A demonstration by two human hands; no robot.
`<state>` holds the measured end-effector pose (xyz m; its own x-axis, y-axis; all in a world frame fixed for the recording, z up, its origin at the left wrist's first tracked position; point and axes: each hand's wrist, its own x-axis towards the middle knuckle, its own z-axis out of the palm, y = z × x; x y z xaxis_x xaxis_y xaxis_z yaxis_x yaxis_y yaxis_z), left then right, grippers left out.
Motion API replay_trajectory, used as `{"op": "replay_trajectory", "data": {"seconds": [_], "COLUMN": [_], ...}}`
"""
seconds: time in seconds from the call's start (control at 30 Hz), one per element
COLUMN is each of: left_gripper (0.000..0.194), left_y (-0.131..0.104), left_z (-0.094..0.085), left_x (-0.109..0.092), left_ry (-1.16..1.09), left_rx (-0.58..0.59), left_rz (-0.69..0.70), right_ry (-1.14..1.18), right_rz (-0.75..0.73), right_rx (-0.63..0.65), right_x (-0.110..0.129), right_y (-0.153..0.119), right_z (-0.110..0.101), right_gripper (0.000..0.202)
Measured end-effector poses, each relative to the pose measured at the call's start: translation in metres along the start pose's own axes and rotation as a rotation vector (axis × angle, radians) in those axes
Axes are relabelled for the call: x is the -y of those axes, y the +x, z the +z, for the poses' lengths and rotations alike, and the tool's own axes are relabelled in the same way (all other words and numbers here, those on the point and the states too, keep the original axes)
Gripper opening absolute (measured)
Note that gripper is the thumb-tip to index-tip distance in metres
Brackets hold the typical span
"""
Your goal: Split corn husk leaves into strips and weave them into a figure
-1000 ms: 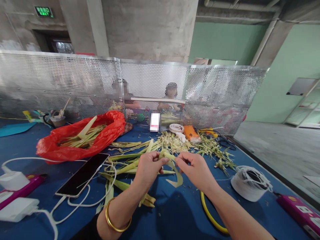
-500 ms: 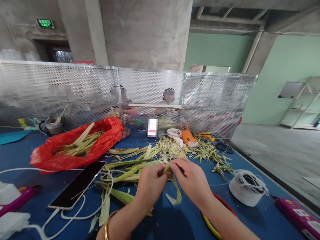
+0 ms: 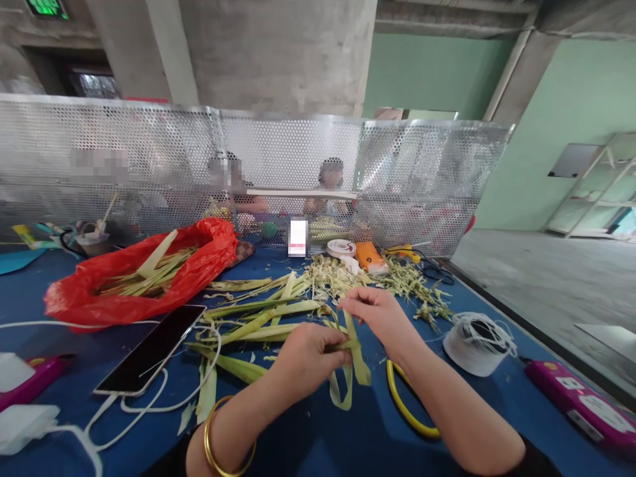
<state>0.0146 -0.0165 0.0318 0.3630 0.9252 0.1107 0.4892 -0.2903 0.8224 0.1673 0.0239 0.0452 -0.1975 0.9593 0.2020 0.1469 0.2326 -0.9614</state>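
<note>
Pale green husk strips (image 3: 358, 363) hang and loop between my hands at the middle of the table. My left hand (image 3: 311, 354) pinches them between thumb and fingers where they cross. Just above and to the right, my right hand (image 3: 370, 311) grips the upper end of a strip between its fingertips. Long husk leaves (image 3: 258, 328) lie on the blue table to the left of my hands. Behind them is a heap of shredded husk bits (image 3: 330, 277).
A red plastic bag (image 3: 144, 308) of husks and a phone (image 3: 152, 351) with white cables lie left. At right are a white cord spool (image 3: 474, 351), a purple device (image 3: 579, 401) and a yellow tube (image 3: 405, 411). A perforated metal screen (image 3: 293, 156) stands behind, with people beyond it.
My right hand has moved up, apart from my left hand, drawing a strip upward. My left hand has shifted slightly to the right. The camera view has tilted down a little.
</note>
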Motion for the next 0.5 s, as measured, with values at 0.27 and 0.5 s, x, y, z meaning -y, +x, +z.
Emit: {"op": "replay_trajectory", "data": {"seconds": [0.27,0.5], "left_gripper": [0.022,0.014], "left_y": [-0.001,0.000], "left_z": [0.004,-0.003], "left_x": [0.000,-0.004], "left_ry": [-0.233,-0.317], "left_rx": [0.291,0.374], "left_rz": [-0.114,-0.093], "right_ry": [0.481,0.627], "right_rz": [0.103,0.094], "right_rx": [-0.292,-0.449], "right_x": [-0.006,-0.006], "right_y": [0.012,0.019], "right_z": [-0.003,-0.007], "right_gripper": [0.035,0.032]}}
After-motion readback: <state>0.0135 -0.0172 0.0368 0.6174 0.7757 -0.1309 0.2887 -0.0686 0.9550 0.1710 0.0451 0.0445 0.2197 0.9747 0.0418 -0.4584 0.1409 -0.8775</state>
